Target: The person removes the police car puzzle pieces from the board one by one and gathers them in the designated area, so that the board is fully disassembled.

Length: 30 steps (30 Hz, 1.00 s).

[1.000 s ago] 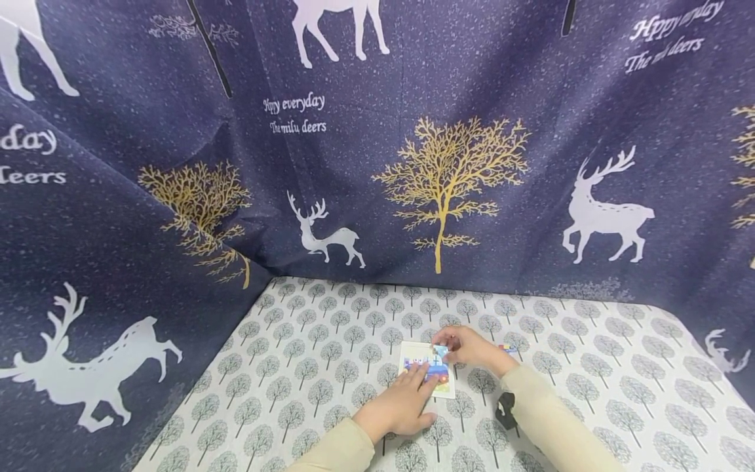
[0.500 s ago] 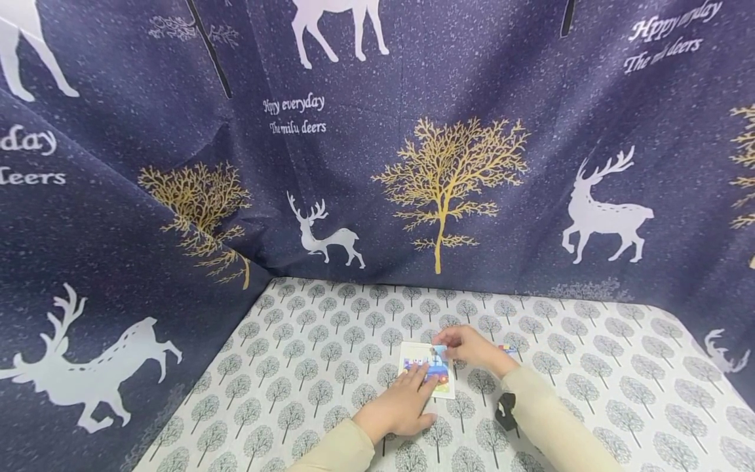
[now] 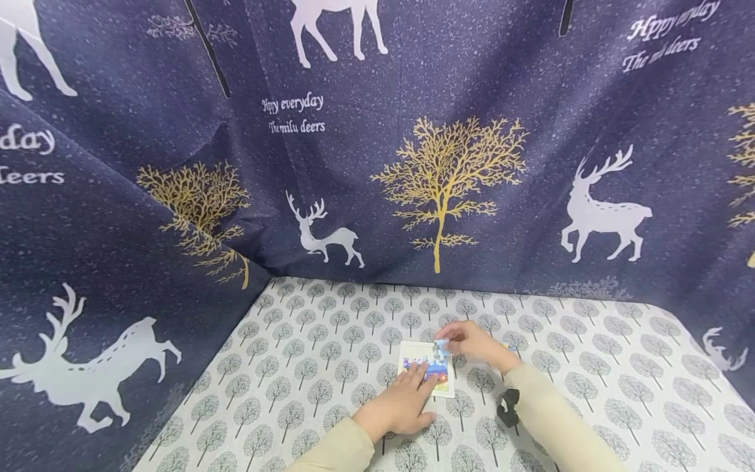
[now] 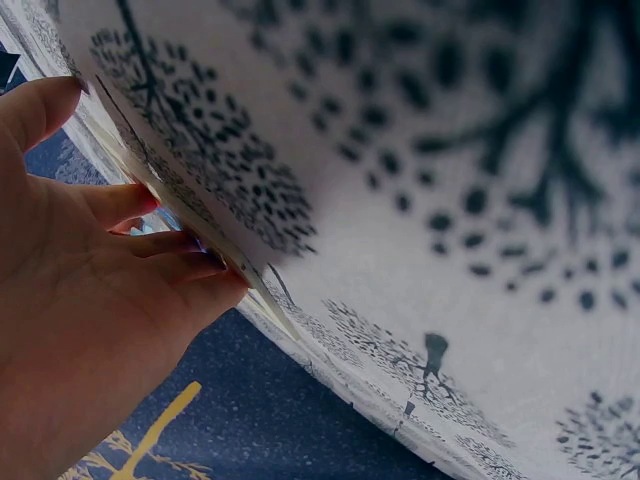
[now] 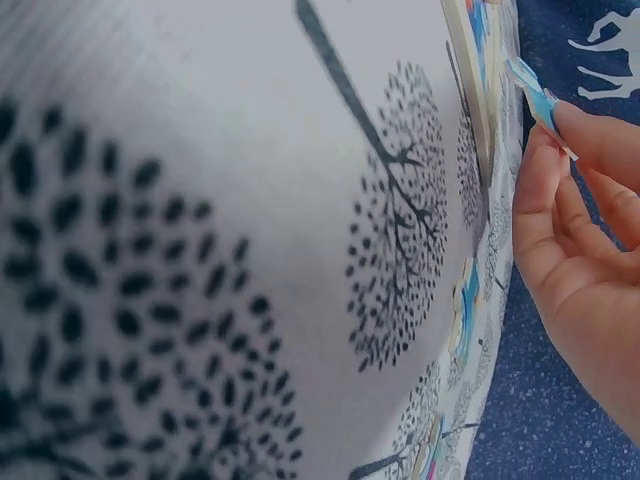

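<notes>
A jigsaw puzzle board (image 3: 413, 343) with a white frame and a colourful picture lies on the cloth. My left hand (image 3: 398, 403) rests on its lower left part, with fairly straight fingers covering some of the picture. In the left wrist view, those fingertips touch the board's edge (image 4: 283, 318). Over the upper right corner, my right hand (image 3: 472, 344) pinches a light blue jigsaw piece (image 3: 441, 347) between thumb and fingers. The right wrist view shows that piece (image 5: 541, 104) held tilted, raised beside the board (image 5: 477, 110).
Loose jigsaw pieces (image 3: 512, 347) lie right of the board, partly behind the right forearm. Two appear in the right wrist view, one blue piece (image 5: 466, 305) and one pinkish piece (image 5: 434, 448). A tree-printed cloth (image 3: 318, 367) covers the table; a dark blue deer-printed curtain (image 3: 354, 164) hangs behind.
My right hand has lifted the light blue jigsaw piece slightly up from the board's upper right corner and turned it. My left hand has stayed in place.
</notes>
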Available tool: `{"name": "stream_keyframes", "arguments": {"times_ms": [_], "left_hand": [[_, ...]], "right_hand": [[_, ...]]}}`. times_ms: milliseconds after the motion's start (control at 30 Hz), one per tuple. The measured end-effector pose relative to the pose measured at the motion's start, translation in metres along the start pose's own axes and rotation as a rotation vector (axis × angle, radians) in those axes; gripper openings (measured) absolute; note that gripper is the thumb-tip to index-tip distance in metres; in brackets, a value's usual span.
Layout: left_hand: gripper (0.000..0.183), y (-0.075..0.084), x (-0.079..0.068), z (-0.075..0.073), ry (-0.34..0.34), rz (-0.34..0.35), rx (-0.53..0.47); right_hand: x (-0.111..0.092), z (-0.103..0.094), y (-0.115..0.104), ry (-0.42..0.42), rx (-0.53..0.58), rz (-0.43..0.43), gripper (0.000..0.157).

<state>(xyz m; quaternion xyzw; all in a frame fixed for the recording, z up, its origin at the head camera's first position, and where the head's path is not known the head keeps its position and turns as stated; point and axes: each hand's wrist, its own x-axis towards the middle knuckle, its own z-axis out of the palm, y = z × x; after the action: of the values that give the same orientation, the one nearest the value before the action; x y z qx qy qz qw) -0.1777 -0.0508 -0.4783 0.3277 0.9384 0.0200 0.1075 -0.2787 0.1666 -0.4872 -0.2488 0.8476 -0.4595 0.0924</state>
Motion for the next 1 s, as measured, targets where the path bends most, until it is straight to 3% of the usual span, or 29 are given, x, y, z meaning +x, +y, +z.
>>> {"name": "stream_keyframes", "arguments": {"times_ms": [467,867,1000], "left_hand": [[0.071,-0.002,0.002,0.003,-0.007,-0.005,-0.005],[0.07,-0.003,0.002,0.005,0.003,-0.002,0.005],[0.07,-0.002,0.002,0.004,0.003,0.003,0.011]], "right_hand": [[-0.011,-0.026,0.012,0.067,-0.003,0.012,0.025],[-0.033,-0.056,0.015,0.127,0.079,0.146,0.029],[-0.041,-0.064,0.021,0.126,0.112,0.143,0.033]]}}
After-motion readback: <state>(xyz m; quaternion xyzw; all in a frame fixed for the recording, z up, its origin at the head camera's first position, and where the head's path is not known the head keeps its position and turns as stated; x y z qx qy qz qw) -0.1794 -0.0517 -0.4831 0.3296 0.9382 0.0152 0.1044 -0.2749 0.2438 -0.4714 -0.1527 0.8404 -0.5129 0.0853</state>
